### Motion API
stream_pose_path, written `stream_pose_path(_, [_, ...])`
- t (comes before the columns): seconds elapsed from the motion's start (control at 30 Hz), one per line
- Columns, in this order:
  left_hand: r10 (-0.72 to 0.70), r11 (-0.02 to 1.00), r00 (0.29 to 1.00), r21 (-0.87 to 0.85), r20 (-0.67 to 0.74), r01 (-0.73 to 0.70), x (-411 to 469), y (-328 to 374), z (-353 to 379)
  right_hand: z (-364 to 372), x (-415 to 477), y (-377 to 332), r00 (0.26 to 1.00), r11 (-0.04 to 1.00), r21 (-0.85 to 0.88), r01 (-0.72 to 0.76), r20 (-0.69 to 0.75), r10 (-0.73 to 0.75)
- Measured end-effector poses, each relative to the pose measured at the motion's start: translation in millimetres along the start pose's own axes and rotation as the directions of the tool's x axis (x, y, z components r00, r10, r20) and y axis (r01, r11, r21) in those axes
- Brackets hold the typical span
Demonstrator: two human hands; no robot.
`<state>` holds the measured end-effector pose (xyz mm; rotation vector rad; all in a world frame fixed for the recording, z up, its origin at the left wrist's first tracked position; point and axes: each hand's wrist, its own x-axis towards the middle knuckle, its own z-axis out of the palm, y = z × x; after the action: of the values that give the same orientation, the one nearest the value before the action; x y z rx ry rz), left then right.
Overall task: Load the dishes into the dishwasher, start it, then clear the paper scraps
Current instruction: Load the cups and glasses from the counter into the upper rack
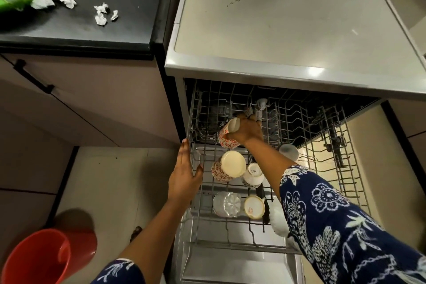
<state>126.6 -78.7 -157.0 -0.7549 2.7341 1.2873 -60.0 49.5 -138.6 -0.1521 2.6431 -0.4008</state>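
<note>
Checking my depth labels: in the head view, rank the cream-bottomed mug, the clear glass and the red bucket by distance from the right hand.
1. Cream-bottomed mug, beside the right hand and its held mug.
2. Clear glass, rack front.
3. Red bucket, floor, far left.

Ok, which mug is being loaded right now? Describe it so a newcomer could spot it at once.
Find the wire rack pulled out of the dishwasher. On its left side, take the rearmost piece: a cream mug with small red print. Its twin lies just in front, but only the rearmost is gripped by the right hand.
</note>
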Motion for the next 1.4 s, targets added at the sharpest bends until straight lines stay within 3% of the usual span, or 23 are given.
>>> stream_pose_path(0.37, [-0.015,0.999,1.000,0.030,0.004,0.014,-1.5,1.6,1.1,5.3,9.6,2.6,0.998,0.997,0.075,-0.033,-0.046,0.036])
stream_pose_path(0.8, [-0.007,0.991,1.000,0.136,-0.006,0.008,1.5,-0.9,5.4,18.2,17.9,12.6,0.998,0.989,0.142,-0.051,0.052,0.044])
stream_pose_path(0.97, [0.032,0.980,0.999,0.199,-0.022,-0.027,1.8,-4.1,7.6,35.6,3.8,14.8,0.998,0.973,0.228,-0.046,-0.040,0.057])
stream_pose_path(1.2, [0.082,0.945,0.995,0.320,-0.053,-0.061,-10.6,7.6,4.2,32.5,-77.7,73.5,0.933,0.963,0.143,0.227,-0.315,-0.174])
stream_pose_path(1.4, [0.093,0.892,0.995,0.447,-0.017,-0.076,-66.7,-5.0,16.7,48.1,-181.2,160.5,0.953,0.987,0.108,0.122,-0.292,-0.086])
